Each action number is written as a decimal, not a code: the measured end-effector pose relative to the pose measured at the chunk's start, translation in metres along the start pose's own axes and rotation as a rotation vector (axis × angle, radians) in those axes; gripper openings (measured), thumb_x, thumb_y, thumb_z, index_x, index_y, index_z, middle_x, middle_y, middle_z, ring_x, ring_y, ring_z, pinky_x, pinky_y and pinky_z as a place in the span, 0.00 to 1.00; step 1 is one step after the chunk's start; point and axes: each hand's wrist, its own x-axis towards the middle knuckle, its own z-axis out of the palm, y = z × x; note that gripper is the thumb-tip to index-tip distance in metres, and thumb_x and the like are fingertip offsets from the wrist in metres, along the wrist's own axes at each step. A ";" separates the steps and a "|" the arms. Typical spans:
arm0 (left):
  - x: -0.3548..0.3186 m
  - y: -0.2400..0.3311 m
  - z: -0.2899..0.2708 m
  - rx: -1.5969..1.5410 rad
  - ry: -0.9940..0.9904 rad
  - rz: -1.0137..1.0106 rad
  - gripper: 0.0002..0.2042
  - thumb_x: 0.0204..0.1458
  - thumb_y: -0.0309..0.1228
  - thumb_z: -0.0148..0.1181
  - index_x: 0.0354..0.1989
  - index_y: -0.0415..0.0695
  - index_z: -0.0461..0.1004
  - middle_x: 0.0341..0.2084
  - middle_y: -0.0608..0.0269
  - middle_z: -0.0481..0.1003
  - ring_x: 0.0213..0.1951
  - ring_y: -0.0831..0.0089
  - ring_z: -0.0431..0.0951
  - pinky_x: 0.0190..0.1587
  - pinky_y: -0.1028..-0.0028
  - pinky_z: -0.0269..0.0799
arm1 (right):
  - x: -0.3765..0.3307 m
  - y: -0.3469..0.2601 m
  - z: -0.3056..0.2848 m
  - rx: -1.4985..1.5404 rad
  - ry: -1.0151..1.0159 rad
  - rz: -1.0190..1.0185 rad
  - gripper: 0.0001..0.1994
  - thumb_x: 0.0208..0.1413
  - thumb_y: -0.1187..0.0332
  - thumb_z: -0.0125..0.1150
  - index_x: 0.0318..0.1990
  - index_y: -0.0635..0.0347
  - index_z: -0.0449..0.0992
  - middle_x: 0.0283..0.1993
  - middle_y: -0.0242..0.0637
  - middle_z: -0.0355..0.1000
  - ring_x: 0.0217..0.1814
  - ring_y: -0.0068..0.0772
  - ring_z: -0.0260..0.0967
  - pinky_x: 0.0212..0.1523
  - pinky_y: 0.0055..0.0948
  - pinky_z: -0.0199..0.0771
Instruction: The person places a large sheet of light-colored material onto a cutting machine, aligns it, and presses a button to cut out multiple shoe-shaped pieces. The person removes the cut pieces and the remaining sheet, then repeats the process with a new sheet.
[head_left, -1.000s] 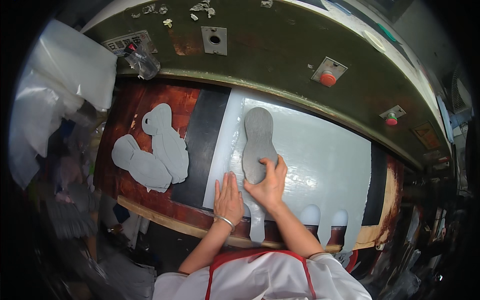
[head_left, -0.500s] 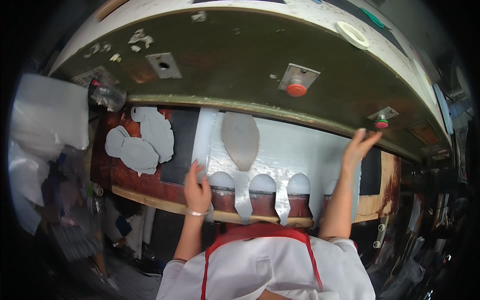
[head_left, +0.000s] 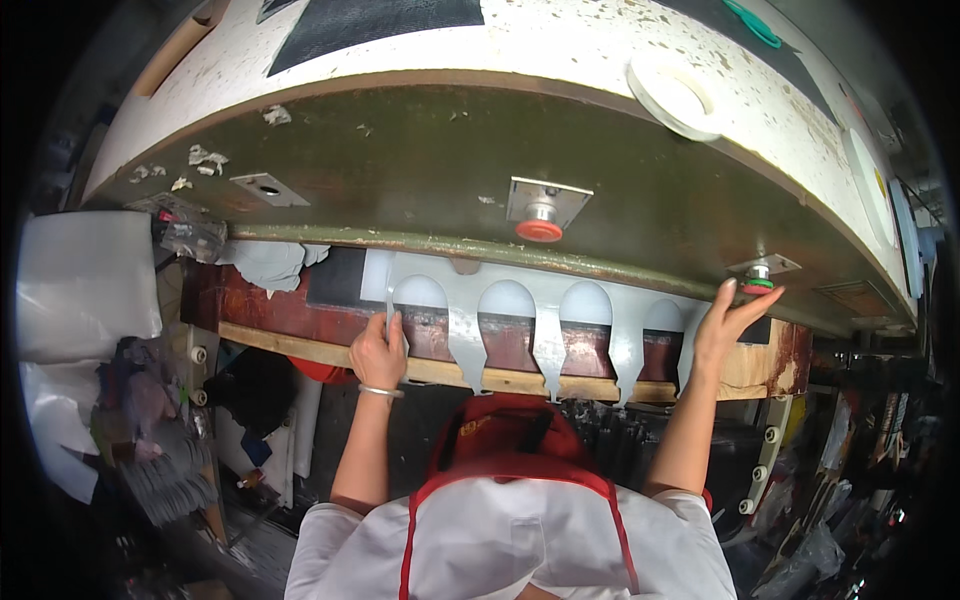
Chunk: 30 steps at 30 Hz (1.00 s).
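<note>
A grey sheet [head_left: 463, 330] with several rounded cutouts along its near edge lies on a dark red board [head_left: 350, 335]. My left hand [head_left: 380, 350] is closed on the sheet's left edge, with thumb and fingers pinched there. My right hand [head_left: 718, 325] is raised at the right, thumb and fingers spread around a green and red push button [head_left: 757, 283] on the dark green machine front [head_left: 400, 160]. Contact with the button seems likely, but how hard it is pressed does not show. Only the tip of a brown-grey leaf-shaped piece [head_left: 465, 266] shows beneath the machine's lower edge.
Grey cut pieces [head_left: 268, 262] lie at the board's left, partly covered by the machine. A red mushroom button [head_left: 539, 228] juts from its front. A white tape roll [head_left: 675, 98] sits on the speckled top. Translucent plastic sheeting [head_left: 88, 285] hangs at the left.
My right hand has reached the green and red button. My left hand has closed on the sheet's edge. The machine front now covers most of the leaf-shaped piece and the cut pieces.
</note>
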 end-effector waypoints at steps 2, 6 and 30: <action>-0.005 0.000 -0.005 -0.015 -0.005 -0.027 0.10 0.55 0.36 0.58 0.27 0.43 0.73 0.14 0.51 0.70 0.20 0.49 0.72 0.24 0.56 0.64 | -0.045 0.000 -0.024 0.112 -0.104 0.117 0.39 0.58 0.63 0.58 0.68 0.68 0.41 0.71 0.56 0.42 0.69 0.47 0.49 0.65 0.44 0.53; -0.009 -0.008 -0.001 -0.132 0.011 -0.017 0.12 0.55 0.34 0.57 0.23 0.41 0.70 0.15 0.50 0.70 0.21 0.48 0.71 0.25 0.56 0.64 | -0.131 0.013 -0.037 0.048 -0.399 -0.029 0.21 0.52 0.71 0.63 0.53 0.70 0.69 0.41 0.48 0.73 0.38 0.41 0.71 0.40 0.36 0.72; -0.206 -0.058 -0.088 0.028 -0.297 -0.105 0.09 0.57 0.34 0.50 0.29 0.41 0.71 0.15 0.47 0.71 0.21 0.48 0.72 0.26 0.53 0.65 | -0.271 -0.156 0.025 0.300 -0.861 -0.261 0.45 0.25 0.68 0.75 0.60 0.55 0.61 0.63 0.61 0.47 0.67 0.63 0.42 0.65 0.49 0.51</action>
